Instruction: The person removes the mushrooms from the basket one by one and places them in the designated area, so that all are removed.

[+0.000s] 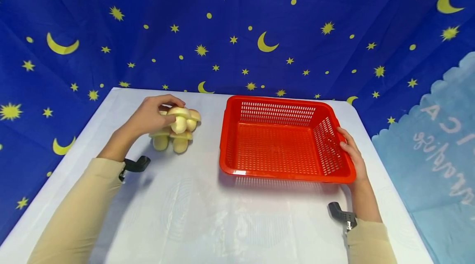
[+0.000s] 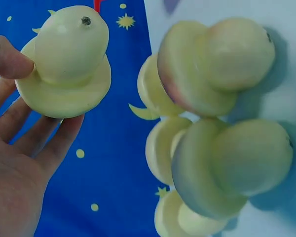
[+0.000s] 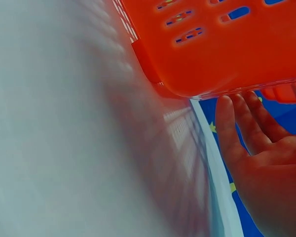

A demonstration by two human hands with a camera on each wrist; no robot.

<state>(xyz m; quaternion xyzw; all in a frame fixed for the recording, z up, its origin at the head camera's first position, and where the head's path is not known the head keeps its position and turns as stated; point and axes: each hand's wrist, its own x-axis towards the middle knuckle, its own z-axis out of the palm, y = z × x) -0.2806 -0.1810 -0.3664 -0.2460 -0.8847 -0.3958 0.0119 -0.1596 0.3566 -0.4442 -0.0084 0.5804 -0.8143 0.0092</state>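
On the left of the table, my left hand pinches a pale cream toy mushroom between thumb and fingers. In the left wrist view that mushroom is raised stem end toward the camera, with a small dark spot on the stem. Several similar mushrooms stand grouped just beneath and beside it. At the right, my right hand holds the right rim of a red plastic basket, thumb over the edge and fingers against the outer wall. No object lies inside the basket.
A white covered table carries everything. Behind it hangs a blue cloth with yellow moons and stars. Light blue fabric with white lettering hangs at the right. Each wrist wears a black camera mount.
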